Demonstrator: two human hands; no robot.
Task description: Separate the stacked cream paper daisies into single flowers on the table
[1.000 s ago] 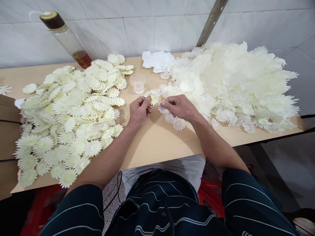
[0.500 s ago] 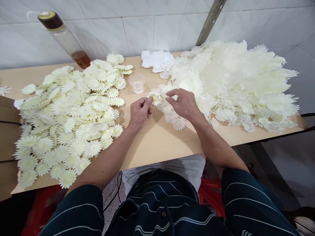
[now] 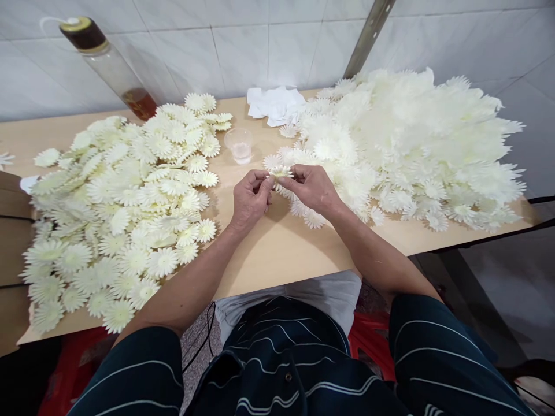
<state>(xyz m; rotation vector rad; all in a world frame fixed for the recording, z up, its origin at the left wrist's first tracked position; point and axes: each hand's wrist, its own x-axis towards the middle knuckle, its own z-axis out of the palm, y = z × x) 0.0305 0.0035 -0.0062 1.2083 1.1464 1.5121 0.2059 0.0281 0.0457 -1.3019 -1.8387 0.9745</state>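
A pale cream artificial flower is pinched between my two hands above the table's middle. My left hand is closed on its left edge, thumb and forefinger together. On the opposite edge my right hand grips it the same way, thumb below and forefinger above. The flower looks tilted, seen partly edge-on. Just right of and beneath my right hand spreads a large heap of whiter flower pieces. Left of my left hand lies another heap of cream flowers.
Behind my hands stands a small clear plastic cup. White crumpled tissue lies near the tiled wall. A tall bottle with amber liquid leans at the back left. At the far left edge is a cardboard box. The wooden table's front edge meets my lap.
My right hand has moved left and taken hold of the flower's right side. The flower has tilted and shifted slightly right, still in my left hand.
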